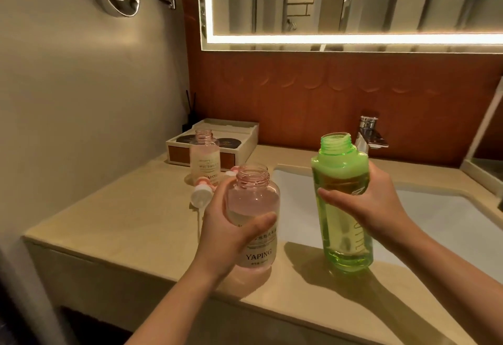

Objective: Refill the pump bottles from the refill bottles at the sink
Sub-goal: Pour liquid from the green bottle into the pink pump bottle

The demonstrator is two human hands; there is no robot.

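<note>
My left hand [228, 225] grips a clear pink bottle [254, 208] with a white YAPING label, its neck open and upright, held just above the counter's front. My right hand [373, 203] holds a tall green bottle [343, 208], also uncapped and upright, over the sink's left rim. A second pink YAPING bottle [204, 159] stands open on the counter behind. White and pink pump heads [202, 195] lie on the counter between the two pink bottles.
A beige counter [122, 214] runs to the wall on the left. The white sink basin [449, 217] lies on the right, with a chrome faucet [368, 132] behind it. A white tray box [215, 140] and a reed diffuser [189, 116] sit at the back.
</note>
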